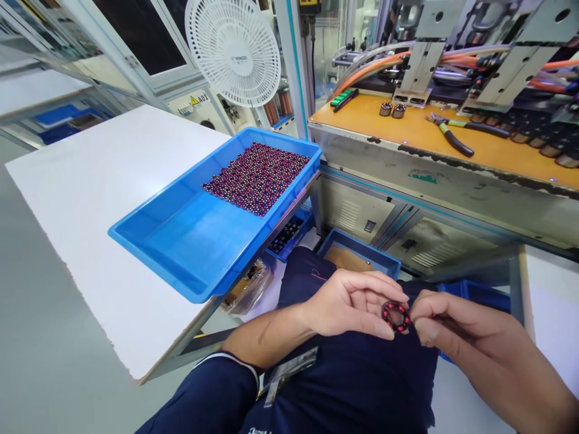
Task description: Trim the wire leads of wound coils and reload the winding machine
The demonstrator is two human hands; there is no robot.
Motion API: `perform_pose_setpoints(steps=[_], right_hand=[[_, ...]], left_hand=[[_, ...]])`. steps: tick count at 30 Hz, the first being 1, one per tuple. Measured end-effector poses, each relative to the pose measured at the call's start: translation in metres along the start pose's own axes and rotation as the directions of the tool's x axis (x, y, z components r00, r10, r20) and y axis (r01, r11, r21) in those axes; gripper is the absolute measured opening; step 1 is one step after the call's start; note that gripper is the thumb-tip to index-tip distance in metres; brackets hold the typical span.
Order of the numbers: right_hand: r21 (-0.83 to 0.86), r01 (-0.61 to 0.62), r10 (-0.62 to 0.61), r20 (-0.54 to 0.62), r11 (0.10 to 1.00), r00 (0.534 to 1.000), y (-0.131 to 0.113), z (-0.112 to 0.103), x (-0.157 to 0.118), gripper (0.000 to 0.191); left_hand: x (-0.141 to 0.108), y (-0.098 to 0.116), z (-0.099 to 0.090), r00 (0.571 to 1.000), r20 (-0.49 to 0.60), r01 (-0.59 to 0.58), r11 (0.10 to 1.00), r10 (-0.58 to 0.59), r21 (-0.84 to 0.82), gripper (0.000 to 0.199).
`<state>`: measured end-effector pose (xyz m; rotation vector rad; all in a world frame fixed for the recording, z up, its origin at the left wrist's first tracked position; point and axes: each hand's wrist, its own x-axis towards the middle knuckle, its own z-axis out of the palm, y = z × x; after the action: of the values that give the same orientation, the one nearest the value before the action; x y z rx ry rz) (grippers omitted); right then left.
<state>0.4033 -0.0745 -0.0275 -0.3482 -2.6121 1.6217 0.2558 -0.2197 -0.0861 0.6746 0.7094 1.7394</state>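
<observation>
My left hand (355, 306) holds a small black ring with red segments (395, 317) between its thumb and fingers, its round opening facing up toward me. Close against the ring's right edge, my right hand (456, 328) is closed in a pinch of thumb and forefinger. Whatever sits between those right fingertips is hidden. Both hands are above my lap. To the left, a blue tray (181, 223) on the white table has many small dark and red parts (265, 175) packed together at its far end.
A white fan (233, 51) stands behind the tray. On the machine's orange bench top (366, 123) lie pliers (452, 135), two small metal cylinders (392, 110) and a row of dark cylindrical parts (543, 141). Below are a blue bin (389, 262) and a plastic bag (253, 286).
</observation>
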Motion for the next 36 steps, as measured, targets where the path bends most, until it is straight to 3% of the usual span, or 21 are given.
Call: perform_pose_setpoints(steps=[8,13,15,18,20,26,36], right_hand=[[-0.058,0.042,-0.044,-0.032,0.997,0.998,0.001,0.004,-0.004,0.017],[-0.244,0.2,-0.202,0.015,0.949,0.979,0.005,-0.003,-0.012,0.015],[-0.396,0.299,-0.33,-0.011,0.868,0.944,0.011,-0.01,-0.014,0.011],[-0.625,0.388,-0.542,-0.068,0.677,0.838,0.021,-0.02,-0.01,0.02],[-0.657,0.457,-0.615,-0.012,0.6,0.788,0.023,-0.023,-0.005,0.026],[-0.447,0.536,-0.568,0.072,0.716,0.82,0.014,-0.018,0.004,0.019],[-0.418,0.571,-0.634,-0.014,0.706,0.773,-0.004,-0.011,0.018,0.009]], left_hand=[[0.004,0.005,0.003,0.999,0.01,-0.044,0.998,0.044,0.04,0.053],[0.003,0.002,0.002,0.999,0.024,-0.043,0.997,0.041,0.069,0.046],[0.004,0.001,0.002,0.999,0.026,-0.02,0.999,0.019,0.039,0.045],[0.005,0.0,0.001,0.999,0.037,0.027,1.0,-0.027,-0.006,0.045],[0.006,0.0,0.001,0.997,0.047,0.061,0.998,-0.059,-0.029,0.046],[0.008,0.0,-0.002,0.983,0.035,0.181,0.983,-0.181,-0.009,0.047],[0.009,0.002,-0.007,0.979,0.034,0.198,0.979,-0.199,0.039,0.044]])
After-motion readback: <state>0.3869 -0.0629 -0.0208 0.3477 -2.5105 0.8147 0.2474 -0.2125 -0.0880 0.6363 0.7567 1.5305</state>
